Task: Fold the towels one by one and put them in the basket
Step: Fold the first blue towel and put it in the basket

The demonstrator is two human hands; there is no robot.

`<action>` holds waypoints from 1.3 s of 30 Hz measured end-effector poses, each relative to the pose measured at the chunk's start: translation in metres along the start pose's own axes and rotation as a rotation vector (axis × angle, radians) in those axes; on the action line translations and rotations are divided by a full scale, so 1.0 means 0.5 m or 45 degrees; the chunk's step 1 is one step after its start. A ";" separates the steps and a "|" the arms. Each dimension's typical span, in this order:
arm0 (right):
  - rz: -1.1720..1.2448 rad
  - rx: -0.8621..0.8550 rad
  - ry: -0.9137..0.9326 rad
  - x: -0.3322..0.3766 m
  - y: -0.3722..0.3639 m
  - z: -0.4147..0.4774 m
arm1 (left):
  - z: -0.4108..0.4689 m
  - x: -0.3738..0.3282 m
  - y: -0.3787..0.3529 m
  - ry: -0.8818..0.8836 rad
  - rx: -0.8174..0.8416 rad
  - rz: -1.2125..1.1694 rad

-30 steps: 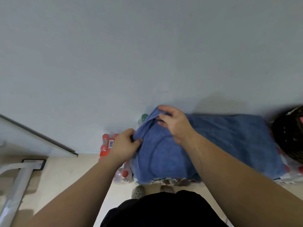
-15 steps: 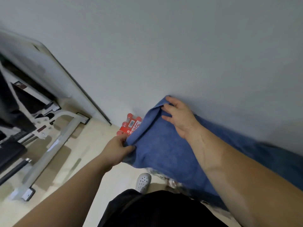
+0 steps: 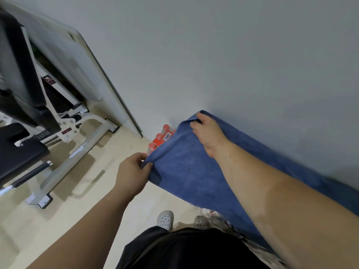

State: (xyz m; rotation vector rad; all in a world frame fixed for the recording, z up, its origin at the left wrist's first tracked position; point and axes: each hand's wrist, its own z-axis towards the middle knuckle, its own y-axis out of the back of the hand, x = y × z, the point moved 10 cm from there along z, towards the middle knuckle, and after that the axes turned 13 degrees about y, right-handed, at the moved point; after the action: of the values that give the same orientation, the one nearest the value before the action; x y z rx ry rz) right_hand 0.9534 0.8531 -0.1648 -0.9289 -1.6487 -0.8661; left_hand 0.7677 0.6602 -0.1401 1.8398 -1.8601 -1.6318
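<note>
A blue towel [image 3: 186, 171] lies spread along the foot of the grey wall, stretching toward the lower right. My left hand [image 3: 132, 174] pinches its near left corner between thumb and fingers. At the far left corner, against the wall, my right hand [image 3: 207, 133] lies on top of the towel with its fingers curled over the edge. The surface under the towel is hidden. No basket is in view.
A pack of red-capped bottles [image 3: 161, 137] stands on the floor by the wall, partly under the towel's edge. A white-framed exercise machine [image 3: 64, 136] with black pads fills the left side. My feet in pale perforated clogs [image 3: 165, 219] stand on the beige floor.
The view has swung left, bringing the exercise machine into sight. Both hands have drawn the towel's left edge out flatter; the left hand keeps the near corner, the right the far one.
</note>
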 end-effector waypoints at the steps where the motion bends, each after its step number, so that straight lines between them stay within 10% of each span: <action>1: -0.001 -0.012 0.005 0.005 -0.003 0.007 | 0.005 0.004 0.005 -0.004 0.002 0.009; 17: 0.173 -0.238 0.062 0.092 -0.084 0.022 | 0.079 0.002 0.105 -0.189 0.146 0.004; 39: 0.394 -0.917 0.179 0.041 0.476 -0.344 | -0.478 -0.235 -0.382 -0.763 1.224 0.331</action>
State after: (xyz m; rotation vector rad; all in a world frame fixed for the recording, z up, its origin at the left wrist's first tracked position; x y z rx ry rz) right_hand 1.2327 0.8114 -0.0812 -1.5223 -1.0258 -1.2984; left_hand 1.0923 0.6559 -0.0939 1.1883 -3.4064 -1.3774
